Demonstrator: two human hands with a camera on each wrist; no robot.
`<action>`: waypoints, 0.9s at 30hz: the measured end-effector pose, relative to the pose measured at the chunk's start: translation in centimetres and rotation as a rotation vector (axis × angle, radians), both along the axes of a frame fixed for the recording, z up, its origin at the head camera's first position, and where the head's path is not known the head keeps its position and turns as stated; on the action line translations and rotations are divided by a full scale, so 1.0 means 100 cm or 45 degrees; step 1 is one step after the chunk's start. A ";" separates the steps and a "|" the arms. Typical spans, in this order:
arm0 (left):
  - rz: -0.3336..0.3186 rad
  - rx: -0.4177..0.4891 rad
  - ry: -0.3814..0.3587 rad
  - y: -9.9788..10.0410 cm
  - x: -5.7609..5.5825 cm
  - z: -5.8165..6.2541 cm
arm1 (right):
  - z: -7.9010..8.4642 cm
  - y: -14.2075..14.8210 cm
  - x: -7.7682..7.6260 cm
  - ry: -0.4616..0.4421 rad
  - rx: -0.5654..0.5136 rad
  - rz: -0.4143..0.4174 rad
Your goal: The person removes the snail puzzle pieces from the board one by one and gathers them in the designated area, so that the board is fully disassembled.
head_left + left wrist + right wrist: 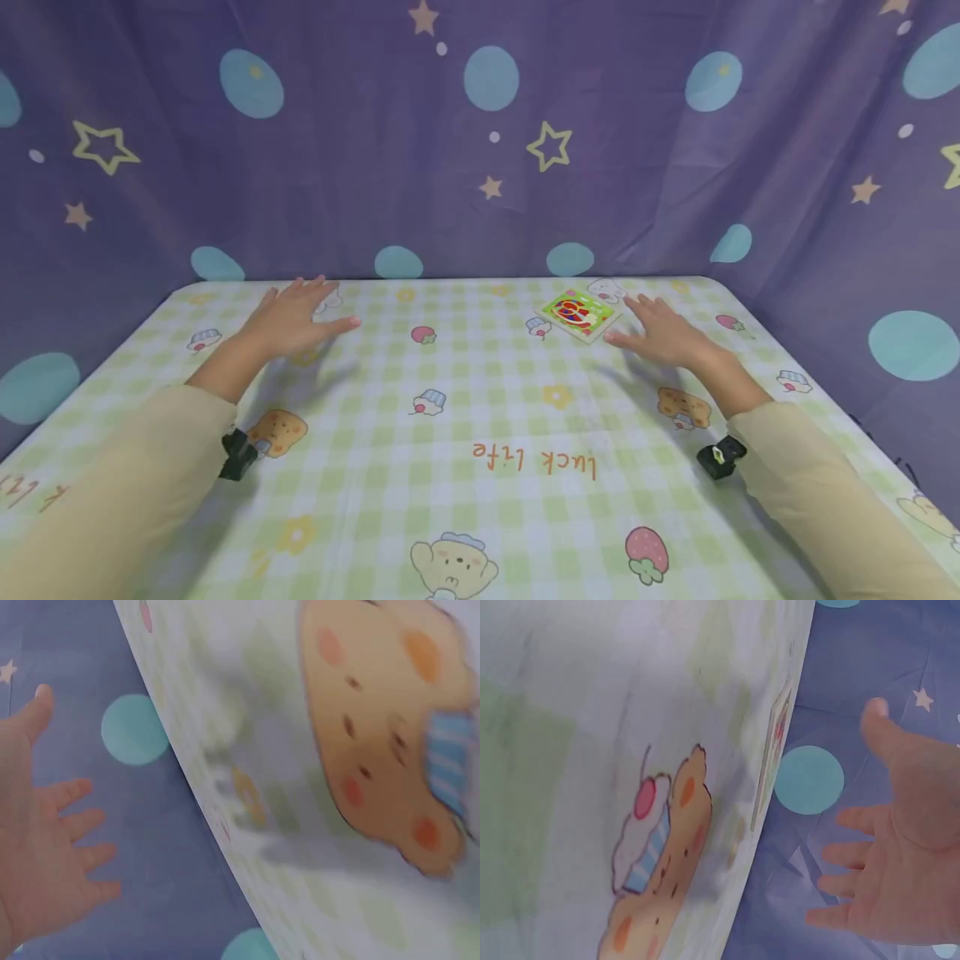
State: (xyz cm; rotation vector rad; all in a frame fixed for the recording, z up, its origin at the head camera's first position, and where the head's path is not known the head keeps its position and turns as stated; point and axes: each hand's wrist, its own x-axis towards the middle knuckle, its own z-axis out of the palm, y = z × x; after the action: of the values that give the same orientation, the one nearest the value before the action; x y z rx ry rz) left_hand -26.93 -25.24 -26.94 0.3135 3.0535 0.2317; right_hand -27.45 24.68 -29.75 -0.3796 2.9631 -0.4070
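A small flat square board (576,316) with a bright green, red and yellow picture lies near the far edge of the table, right of the middle. Seen from the right wrist, the board (773,754) shows only as a thin slanted edge. Just right of it hovers my right hand (663,332), fingers spread and holding nothing. In the right wrist view the palm of that right hand (907,847) is bare. My left hand (292,321) hovers over the far left of the table with its thumb stretched out. The left wrist view shows this left hand (56,832) with nothing in it.
A green-and-white checked tablecloth (495,517) printed with cartoon bears, cupcakes and strawberries covers the table. Behind and at the sides hangs a purple curtain (360,167) with stars and blue dots. Dark cameras are strapped to the left wrist (237,455) and right wrist (722,457).
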 end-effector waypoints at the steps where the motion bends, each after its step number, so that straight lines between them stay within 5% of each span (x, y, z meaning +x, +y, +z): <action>1: -0.011 0.003 0.014 0.004 -0.002 -0.001 | -0.001 -0.001 -0.002 -0.003 -0.007 0.013; 7: -0.063 0.084 0.043 0.032 -0.023 -0.004 | -0.008 -0.008 -0.009 -0.021 -0.033 0.048; 19: -0.153 0.289 -0.066 0.108 -0.080 -0.014 | -0.016 -0.016 -0.025 0.001 0.000 0.007; 27: -0.200 0.354 -0.143 0.161 -0.103 -0.022 | -0.018 -0.019 -0.031 -0.003 0.021 -0.028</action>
State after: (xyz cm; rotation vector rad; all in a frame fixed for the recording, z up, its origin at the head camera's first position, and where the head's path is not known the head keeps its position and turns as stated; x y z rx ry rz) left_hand -37.27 -9.12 -29.13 0.5328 2.8659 0.6421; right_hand -30.59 22.75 -31.53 -0.3446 2.9687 -0.3844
